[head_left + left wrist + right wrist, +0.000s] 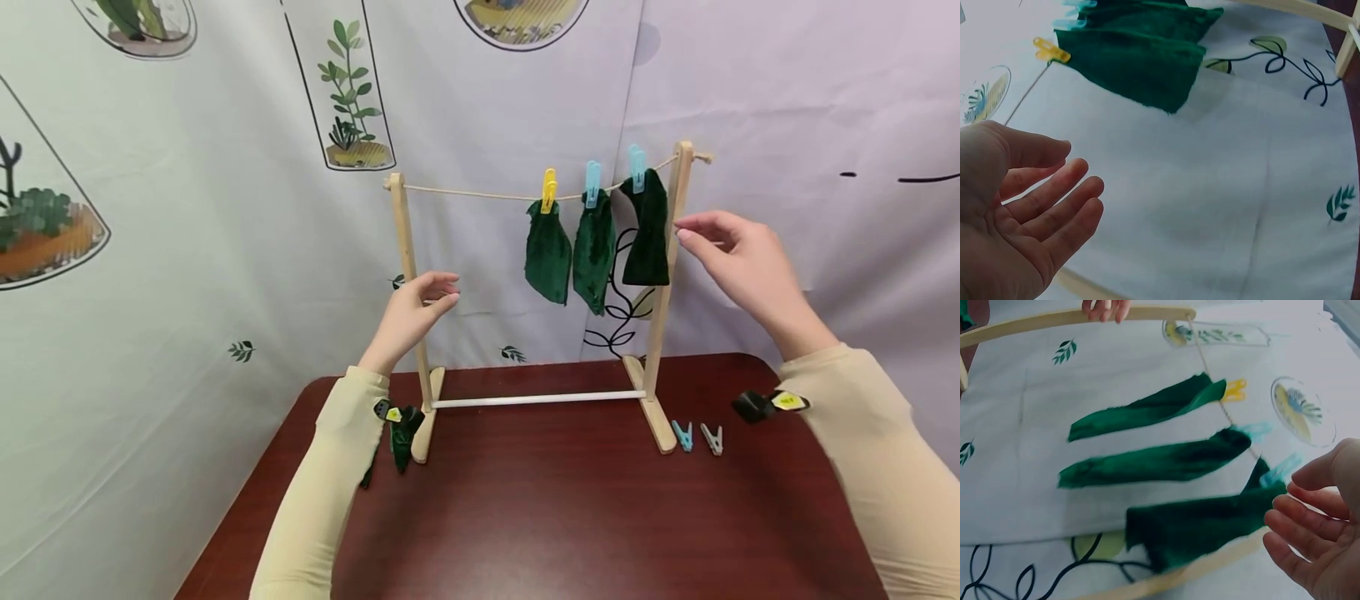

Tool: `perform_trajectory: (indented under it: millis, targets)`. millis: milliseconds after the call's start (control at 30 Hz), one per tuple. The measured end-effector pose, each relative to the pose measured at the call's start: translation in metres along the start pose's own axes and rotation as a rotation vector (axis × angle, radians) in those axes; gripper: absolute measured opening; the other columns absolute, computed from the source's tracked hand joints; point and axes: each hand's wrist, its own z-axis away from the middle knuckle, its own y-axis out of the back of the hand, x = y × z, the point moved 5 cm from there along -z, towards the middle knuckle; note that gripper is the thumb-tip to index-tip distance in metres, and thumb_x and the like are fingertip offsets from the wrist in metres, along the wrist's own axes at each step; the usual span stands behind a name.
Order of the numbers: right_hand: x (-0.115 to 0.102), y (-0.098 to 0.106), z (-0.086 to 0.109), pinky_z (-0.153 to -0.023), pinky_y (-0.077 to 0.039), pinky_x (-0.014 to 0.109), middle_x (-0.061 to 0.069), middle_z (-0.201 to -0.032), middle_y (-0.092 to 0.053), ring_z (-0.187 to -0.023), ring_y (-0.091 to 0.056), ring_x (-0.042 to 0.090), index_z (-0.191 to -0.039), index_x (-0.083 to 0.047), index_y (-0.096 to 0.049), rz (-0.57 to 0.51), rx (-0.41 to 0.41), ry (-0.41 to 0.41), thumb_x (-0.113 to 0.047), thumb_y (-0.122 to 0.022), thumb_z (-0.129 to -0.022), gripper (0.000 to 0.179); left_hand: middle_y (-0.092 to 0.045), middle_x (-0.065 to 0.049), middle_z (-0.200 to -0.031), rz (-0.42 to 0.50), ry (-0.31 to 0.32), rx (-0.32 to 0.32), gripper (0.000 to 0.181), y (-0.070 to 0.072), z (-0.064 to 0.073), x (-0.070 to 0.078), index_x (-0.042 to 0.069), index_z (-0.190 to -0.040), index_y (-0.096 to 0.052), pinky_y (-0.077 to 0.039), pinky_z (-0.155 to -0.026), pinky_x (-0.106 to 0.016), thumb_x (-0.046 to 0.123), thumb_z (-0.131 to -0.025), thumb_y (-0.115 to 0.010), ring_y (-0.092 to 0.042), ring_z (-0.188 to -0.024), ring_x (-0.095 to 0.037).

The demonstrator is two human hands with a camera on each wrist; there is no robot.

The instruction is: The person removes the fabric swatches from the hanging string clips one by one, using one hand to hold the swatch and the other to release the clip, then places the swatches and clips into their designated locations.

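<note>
Three dark green cloth pieces hang from a string tied between two wooden posts. A yellow clothespin clips the left cloth. Light blue clothespins hold the middle cloth and the right cloth. Beside the right post, my right hand is raised with loosely bent fingers and nothing in it; in the right wrist view it appears near a blue clothespin. My left hand hovers by the left post, fingers relaxed, holding nothing; the left wrist view shows its palm empty.
A blue clothespin and a grey clothespin lie on the dark red table, right of the rack's foot. More green cloth lies at left, partly behind my left sleeve. A white rod joins the posts low down.
</note>
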Motion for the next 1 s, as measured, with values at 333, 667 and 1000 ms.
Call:
perform_trajectory:
  millis: [333, 667, 1000]
  targets:
    - [-0.047, -0.015, -0.028, -0.076, -0.043, 0.019, -0.001, -0.116, -0.071, -0.091, -0.061, 0.0, -0.128, -0.014, -0.069, -0.069, -0.033, 0.078, -0.04, -0.063, -0.1, 0.039, -0.072, -0.004, -0.113, 0.015, -0.032, 0.007, 0.03, -0.013, -0.018, 0.021, 0.013, -0.127, -0.067, -0.053, -0.085, -0.042, 0.02, -0.098, -0.068, -0.067, -0.104, -0.02]
    - [-0.075, -0.035, -0.048, -0.087, -0.046, 0.028, 0.009, -0.128, -0.068, -0.11, -0.062, 0.014, -0.138, -0.015, -0.063, -0.055, -0.141, 0.105, -0.041, -0.058, -0.102, 0.045, -0.073, -0.005, -0.111, 0.027, -0.048, 0.006, 0.029, -0.028, -0.029, 0.036, 0.011, -0.125, -0.069, -0.053, -0.087, -0.042, 0.022, -0.098, -0.069, -0.068, -0.103, -0.019]
    - [-0.095, -0.054, -0.061, -0.104, -0.044, 0.05, 0.013, -0.142, -0.058, -0.129, -0.055, 0.027, -0.143, -0.009, -0.056, -0.058, -0.237, 0.148, -0.033, -0.058, -0.104, 0.046, -0.072, -0.005, -0.11, 0.007, -0.085, 0.014, 0.028, -0.038, -0.035, 0.047, 0.01, -0.124, -0.069, -0.053, -0.087, -0.041, 0.022, -0.098, -0.068, -0.068, -0.102, -0.019]
